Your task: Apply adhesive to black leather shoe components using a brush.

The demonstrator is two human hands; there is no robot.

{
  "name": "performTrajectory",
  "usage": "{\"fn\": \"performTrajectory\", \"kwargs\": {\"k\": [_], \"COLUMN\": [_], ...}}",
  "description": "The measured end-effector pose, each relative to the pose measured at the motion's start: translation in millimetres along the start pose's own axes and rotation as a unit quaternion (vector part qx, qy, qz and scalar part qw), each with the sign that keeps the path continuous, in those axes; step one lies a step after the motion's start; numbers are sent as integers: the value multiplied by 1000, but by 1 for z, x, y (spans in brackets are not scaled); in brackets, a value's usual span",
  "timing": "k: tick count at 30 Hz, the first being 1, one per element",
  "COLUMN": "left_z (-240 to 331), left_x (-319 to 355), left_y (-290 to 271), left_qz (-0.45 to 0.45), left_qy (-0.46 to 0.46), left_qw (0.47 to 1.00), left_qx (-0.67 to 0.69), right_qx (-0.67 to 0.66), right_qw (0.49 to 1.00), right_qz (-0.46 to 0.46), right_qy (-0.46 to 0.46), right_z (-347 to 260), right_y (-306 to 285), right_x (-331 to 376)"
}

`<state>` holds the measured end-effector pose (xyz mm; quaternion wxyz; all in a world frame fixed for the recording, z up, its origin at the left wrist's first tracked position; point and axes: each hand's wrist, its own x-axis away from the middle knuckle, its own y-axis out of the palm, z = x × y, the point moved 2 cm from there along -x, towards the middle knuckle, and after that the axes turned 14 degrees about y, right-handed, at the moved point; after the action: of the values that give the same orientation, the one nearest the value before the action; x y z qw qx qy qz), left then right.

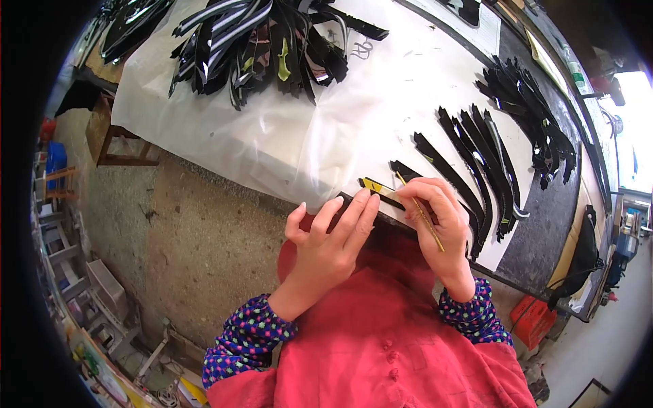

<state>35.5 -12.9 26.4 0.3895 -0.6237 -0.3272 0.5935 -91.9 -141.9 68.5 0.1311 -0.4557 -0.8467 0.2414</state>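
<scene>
One black strip (pixel 386 193) with a yellow patch (pixel 372 185) lay at the near edge of the surface (pixel 530 211), seemingly midway through handling: the left hand (pixel 330 239) rested spread fingertips on it, grasping nothing, while the right hand (pixel 442 221) pinched a thin gold stick (pixel 431 230). More strips (pixel 481 158) lay rightward, with a pile (pixel 534 112) beyond and a bigger heap (pixel 262 54) opposite; which were finished could not be told

Handwriting (pixel 362 46) in dark strokes stands on the white sheet (pixel 408 85) toward the table's (pixel 530 228) far edge, too unclear to read surely. Beside the right edge, a bottle's green-and-white label (pixel 577 73) is too small to read.
</scene>
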Motion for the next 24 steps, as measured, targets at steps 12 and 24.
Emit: {"fn": "performTrajectory", "kwargs": {"k": [12, 24], "left_z": [3, 2], "left_x": [5, 5], "left_y": [6, 8], "left_qz": [-5, -4], "left_qy": [-14, -18], "left_qw": [1000, 1000], "left_qx": [5, 11], "right_qx": [63, 96], "right_qw": [998, 995], "right_qz": [6, 8], "right_qy": [-14, -26], "right_z": [-6, -11], "right_y": [4, 5], "right_x": [-2, -2]}}
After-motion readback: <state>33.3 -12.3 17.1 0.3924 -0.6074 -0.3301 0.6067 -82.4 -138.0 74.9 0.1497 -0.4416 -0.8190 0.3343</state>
